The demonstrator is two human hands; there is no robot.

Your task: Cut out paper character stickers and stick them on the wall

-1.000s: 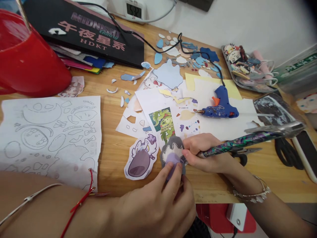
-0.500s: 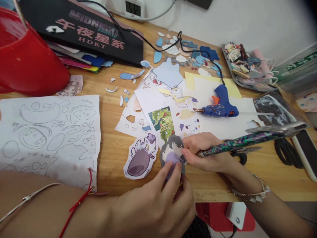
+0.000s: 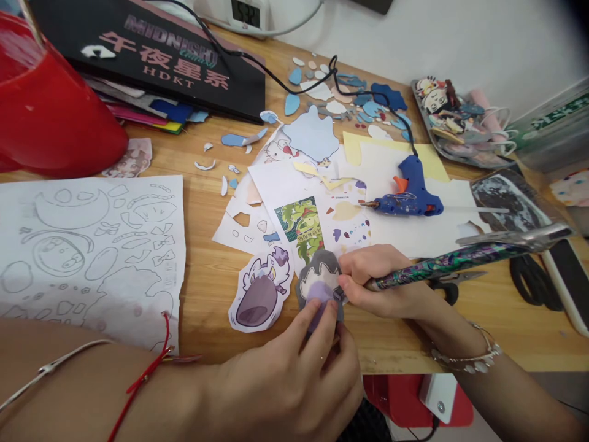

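Note:
My left hand [image 3: 294, 380] rests at the table's near edge, its fingers pressing down a small grey and purple figure cutout [image 3: 318, 283]. My right hand [image 3: 384, 282] is closed around a long patterned tool [image 3: 460, 258] with a metal end, its tip touching the right side of the cutout. Just left of the cutout lies a printed purple character cutout [image 3: 261, 293]. Both wrists wear bracelets.
A blue glue gun [image 3: 409, 193] with a black cord lies on white and yellow paper behind my hands. A sheet of outlined shapes [image 3: 92, 245] lies at left, a red container [image 3: 50, 104] far left. Black scissors [image 3: 534, 282], a tray of figures [image 3: 455, 126] and scattered blue scraps sit beyond.
Hardly anything has moved; my hands stay on the cutout and the view has drifted slightly.

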